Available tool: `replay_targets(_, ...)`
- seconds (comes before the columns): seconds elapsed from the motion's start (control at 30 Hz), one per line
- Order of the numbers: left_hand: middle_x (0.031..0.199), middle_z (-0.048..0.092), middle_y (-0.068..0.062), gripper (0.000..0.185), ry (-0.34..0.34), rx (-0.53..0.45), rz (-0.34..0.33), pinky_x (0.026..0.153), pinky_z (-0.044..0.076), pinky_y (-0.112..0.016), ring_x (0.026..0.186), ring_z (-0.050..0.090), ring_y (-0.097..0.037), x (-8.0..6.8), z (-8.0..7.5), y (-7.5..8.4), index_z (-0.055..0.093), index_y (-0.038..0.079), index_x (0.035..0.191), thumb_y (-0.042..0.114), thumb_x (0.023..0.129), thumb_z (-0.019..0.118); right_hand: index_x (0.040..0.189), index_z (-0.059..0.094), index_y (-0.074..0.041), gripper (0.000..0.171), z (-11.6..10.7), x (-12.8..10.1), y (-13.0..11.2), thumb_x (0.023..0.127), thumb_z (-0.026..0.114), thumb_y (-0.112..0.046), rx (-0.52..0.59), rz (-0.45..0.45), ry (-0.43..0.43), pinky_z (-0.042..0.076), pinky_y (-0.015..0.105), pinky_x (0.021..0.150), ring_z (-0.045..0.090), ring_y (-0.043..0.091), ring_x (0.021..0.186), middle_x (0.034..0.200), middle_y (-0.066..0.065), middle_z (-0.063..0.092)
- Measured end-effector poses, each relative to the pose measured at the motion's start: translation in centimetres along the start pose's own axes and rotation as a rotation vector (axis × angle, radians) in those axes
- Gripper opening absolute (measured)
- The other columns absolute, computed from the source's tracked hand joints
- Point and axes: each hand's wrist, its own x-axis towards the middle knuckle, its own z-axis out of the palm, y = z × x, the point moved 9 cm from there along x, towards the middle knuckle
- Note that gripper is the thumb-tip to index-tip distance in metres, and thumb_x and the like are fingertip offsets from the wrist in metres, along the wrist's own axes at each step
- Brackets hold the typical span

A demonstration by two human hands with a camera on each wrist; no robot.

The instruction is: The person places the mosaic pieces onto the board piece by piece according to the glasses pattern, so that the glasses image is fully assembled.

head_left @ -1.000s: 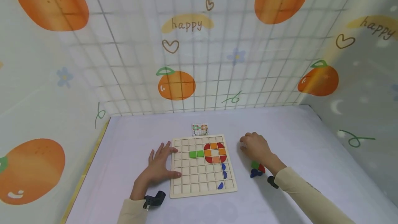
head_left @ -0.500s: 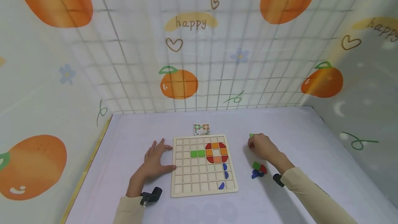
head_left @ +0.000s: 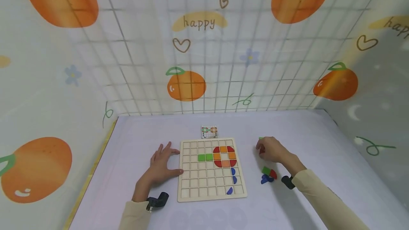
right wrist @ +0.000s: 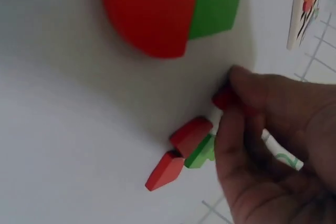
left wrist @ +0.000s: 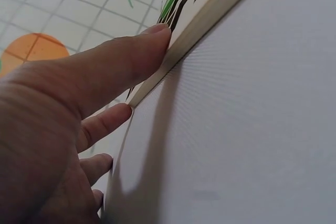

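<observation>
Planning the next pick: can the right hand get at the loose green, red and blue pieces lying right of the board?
Probably yes. The right hand sits just beyond the loose pieces, on the same side of the board, with bare table between; it already pinches a red piece, though.

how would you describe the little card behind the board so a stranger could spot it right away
Start at the wooden grid board in the middle of the white table. Just beyond its far edge, toward the orange-printed wall, lies the small card. Unlike the loose coloured blocks to the right, it is flat and printed with a tiny grid pattern.
</observation>
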Motion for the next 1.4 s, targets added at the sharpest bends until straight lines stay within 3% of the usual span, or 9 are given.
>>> replay_targets(0.17, 0.162, 0.015, -0.016, 0.069, -0.005, 0.004, -0.018, 0.114, -0.002, -0.059, 0.148, -0.003, -0.038, -0.2, 0.1, -0.3, 0.055, 0.019, 0.13, 0.044, 0.072, 0.085, 0.081, 0.072, -0.005, 0.011, 0.3, 0.8, -0.5, 0.077, 0.076, 0.005, 0.069, -0.006, -0.01, 0.051, 0.029, 0.061, 0.055, 0.013, 0.067, 0.074, -0.002, 0.062)
replay_targets(0.4, 0.162, 0.015, -0.016, 0.07, 0.007, 0.009, -0.012, 0.114, -0.003, -0.058, 0.148, -0.004, -0.037, -0.1, -0.1, -0.1, 0.054, 0.019, 0.131, 0.045, 0.073, 0.084, 0.096, 0.074, -0.003, 0.011, 0.0, 3.2, -4.5, 0.085, 0.076, -0.007, 0.301, -0.049, 0.052, 0.051, 0.027, 0.058, 0.057, 0.015, 0.067, 0.077, -0.002, 0.065)
replay_targets(0.5, 0.162, 0.015, -0.016, 0.071, 0.011, 0.013, -0.011, 0.114, -0.003, -0.058, 0.148, -0.004, -0.037, 0.0, -0.2, 0.0, 0.054, 0.019, 0.131, 0.045, 0.073, 0.084, 0.096, 0.073, -0.003, 0.009, 0.0, 4.2, -6.4, 0.089, 0.073, -0.008, 0.424, -0.087, 0.064, 0.057, 0.032, 0.066, 0.065, 0.019, 0.074, 0.084, 0.002, 0.069)
replay_targets(0.67, 0.162, 0.015, -0.015, 0.072, 0.009, 0.022, -0.024, 0.114, -0.004, -0.057, 0.148, -0.005, -0.036, 0.1, -0.1, -0.2, 0.054, 0.02, 0.131, 0.048, 0.072, 0.084, 0.096, 0.071, -0.005, 0.007, 0.8, 6.0, -8.4, 0.09, 0.071, -0.008, 0.622, -0.061, 0.055, 0.058, 0.047, 0.075, 0.069, 0.035, 0.081, 0.089, 0.012, 0.071)
replay_targets(0.73, 0.162, 0.014, -0.014, 0.072, 0.005, 0.017, -0.025, 0.114, -0.004, -0.057, 0.148, -0.005, -0.036, 0.1, -0.1, -0.2, 0.054, 0.02, 0.131, 0.047, 0.073, 0.084, 0.106, 0.071, -0.007, 0.016, 1.2, 6.6, -9.3, 0.091, 0.07, -0.009, 0.631, -0.077, 0.057, 0.058, 0.045, 0.073, 0.068, 0.037, 0.081, 0.089, 0.014, 0.071)
replay_targets(0.9, 0.163, 0.013, -0.013, 0.072, 0.004, 0.018, -0.025, 0.114, -0.003, -0.056, 0.148, -0.005, -0.036, 0.0, -0.1, -0.3, 0.053, 0.02, 0.132, 0.047, 0.073, 0.084, 0.123, 0.066, -0.004, 0.028, 2.2, 7.6, -11.9, 0.095, 0.061, -0.003, 0.538, -0.169, 0.063, 0.057, 0.031, 0.066, 0.067, 0.029, 0.076, 0.093, 0.01, 0.067)
replay_targets(1.13, 0.162, 0.015, -0.014, 0.071, 0.012, 0.018, -0.033, 0.114, -0.003, -0.057, 0.148, -0.004, -0.036, 0.1, 0.0, -0.2, 0.054, 0.021, 0.131, 0.047, 0.072, 0.084, 0.115, 0.069, 0.0, 0.023, 3.2, 8.2, -14.1, 0.098, 0.054, 0.002, 0.526, -0.239, 0.059, 0.056, 0.029, 0.066, 0.064, 0.028, 0.089, 0.101, 0.008, 0.06)
replay_targets(1.27, 0.162, 0.015, -0.014, 0.07, 0.013, 0.021, -0.044, 0.115, -0.003, -0.056, 0.148, -0.004, -0.036, 0.1, 0.0, -0.2, 0.054, 0.021, 0.13, 0.046, 0.072, 0.084, 0.118, 0.067, 0.003, 0.024, 4.1, 8.4, -14.6, 0.097, 0.057, 0.002, 0.56, -0.229, 0.031, 0.057, 0.034, 0.063, 0.068, 0.024, 0.082, 0.095, 0.009, 0.06)
replay_targets(1.4, 0.162, 0.016, -0.015, 0.069, 0.017, 0.021, -0.046, 0.115, -0.003, -0.057, 0.148, -0.004, -0.036, 0.0, -0.1, -0.3, 0.055, 0.021, 0.129, 0.045, 0.072, 0.085, 0.109, 0.07, 0.004, 0.019, 4.9, 8.7, -14.6, 0.091, 0.067, -0.001, 0.547, -0.183, 0.051, 0.057, 0.031, 0.064, 0.068, 0.017, 0.075, 0.087, 0.004, 0.066)
